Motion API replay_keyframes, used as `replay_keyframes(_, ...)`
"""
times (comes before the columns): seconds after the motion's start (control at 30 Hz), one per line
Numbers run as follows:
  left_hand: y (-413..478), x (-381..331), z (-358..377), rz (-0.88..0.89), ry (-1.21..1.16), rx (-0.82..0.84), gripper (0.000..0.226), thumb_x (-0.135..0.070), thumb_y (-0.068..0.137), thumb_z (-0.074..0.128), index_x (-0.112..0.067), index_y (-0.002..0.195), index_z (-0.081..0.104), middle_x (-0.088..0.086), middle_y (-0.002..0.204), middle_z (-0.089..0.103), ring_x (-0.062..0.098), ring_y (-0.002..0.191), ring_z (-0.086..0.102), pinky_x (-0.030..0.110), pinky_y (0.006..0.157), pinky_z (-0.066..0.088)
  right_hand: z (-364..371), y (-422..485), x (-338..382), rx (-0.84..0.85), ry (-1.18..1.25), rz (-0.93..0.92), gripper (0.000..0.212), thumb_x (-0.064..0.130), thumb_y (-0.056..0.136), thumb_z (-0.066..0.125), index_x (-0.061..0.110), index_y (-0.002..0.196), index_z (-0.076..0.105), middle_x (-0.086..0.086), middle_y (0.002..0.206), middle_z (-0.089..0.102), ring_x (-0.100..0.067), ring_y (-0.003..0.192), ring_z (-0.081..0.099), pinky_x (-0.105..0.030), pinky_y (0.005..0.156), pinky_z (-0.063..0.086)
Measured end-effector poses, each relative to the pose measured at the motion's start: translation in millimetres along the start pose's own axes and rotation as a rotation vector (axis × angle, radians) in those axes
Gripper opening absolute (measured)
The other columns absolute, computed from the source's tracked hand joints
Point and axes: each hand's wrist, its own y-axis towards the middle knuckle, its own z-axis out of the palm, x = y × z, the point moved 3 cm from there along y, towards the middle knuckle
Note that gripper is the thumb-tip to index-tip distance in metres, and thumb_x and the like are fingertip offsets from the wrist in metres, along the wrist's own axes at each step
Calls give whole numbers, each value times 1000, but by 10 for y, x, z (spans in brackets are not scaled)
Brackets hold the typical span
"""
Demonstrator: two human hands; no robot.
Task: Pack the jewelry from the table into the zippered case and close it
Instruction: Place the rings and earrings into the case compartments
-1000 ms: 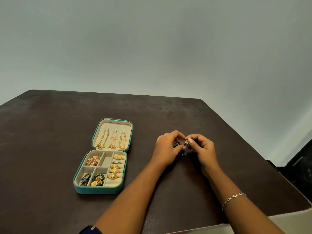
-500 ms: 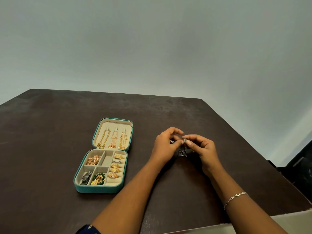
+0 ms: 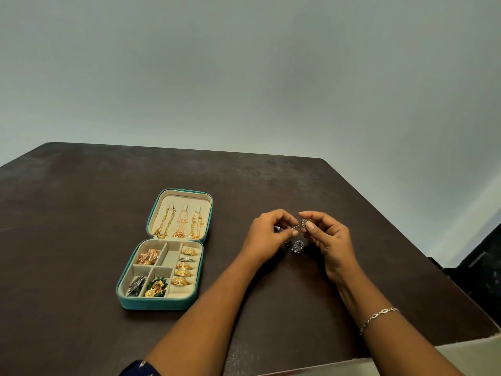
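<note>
1. The small silver flower-shaped stud earring (image 3: 303, 223) is up off the table, held between both hands, well to the right of the case.
2. The right hand (image 3: 329, 240) pinches the flower head between thumb and forefinger, and its other fingers are loosely curled.
3. The left hand (image 3: 268, 236) pinches the thin post end with thumb and fingertip, so both hands are on the same earring.
4. A second silver flower-shaped earring (image 3: 297, 246) lies on the dark brown wooden table (image 3: 81, 213) just under the held one, between the hands.
5. The teal zippered jewelry case (image 3: 160, 303) lies open flat, left of the left hand and apart from it. Three gold chains (image 3: 181, 223) hang in the lid. The base has gold rings (image 3: 184, 267) in the roll slots on the right, a rose-gold pile (image 3: 149, 257) top left, a silver piece (image 3: 137, 284) bottom left and a green-and-gold piece (image 3: 156, 287) beside that.
6. There's a thin silver link bracelet (image 3: 379, 316) on the right wrist.
</note>
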Motion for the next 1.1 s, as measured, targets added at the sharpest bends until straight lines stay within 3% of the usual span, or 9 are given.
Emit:
replay_keyframes(0.23, -10, -37, -84, 20, 38, -130, 10, -12, 81, 65, -21, 78, 64, -12, 72, 60, 0, 66, 53, 18, 64, 42, -20, 19, -28, -28, 25, 44, 18, -6, 83, 53, 6, 83, 68, 6, 59, 64, 1, 55, 55, -10, 55, 46)
replay_keyframes(0.63, -22, -56, -54, 21, -36, -88, 21, -8, 77, 64, -28, 70, 58, 7, 79, 69, 24, 80, 66, 41, 78, 51, 1, 12, -17, 18, 35, 19, 19, -10, 82, 50, 4, 83, 63, 5, 64, 67, -5, 60, 61, -16, 58, 51)
replay_keyframes(0.8, -24, -53, -36, 34, -38, -55, 22, -12, 79, 67, -27, 67, 56, -8, 70, 63, 6, 68, 58, 25, 69, 47, 43, -4, -13, 41, -132, -85, 24, -12, 82, 51, 7, 83, 65, 3, 74, 67, -11, 74, 63, -22, 67, 53)
replay_keyframes(0.97, -9, -33, -27, 20, -70, -33, 25, -8, 77, 70, -26, 71, 54, -9, 71, 64, 3, 67, 59, 24, 70, 47, 52, 9, -19, -3, -256, -152, 32, -12, 83, 52, 18, 91, 60, 3, 75, 53, -1, 71, 53, -16, 59, 44)
replay_keyframes(1.1, 2, -32, -33, 36, -54, -29, 28, -6, 75, 71, -29, 75, 54, -8, 70, 61, 1, 66, 57, 20, 69, 47, 77, -3, -6, 20, -295, -177, 33, -13, 81, 54, 18, 92, 58, -1, 77, 55, -4, 73, 55, -17, 62, 47)
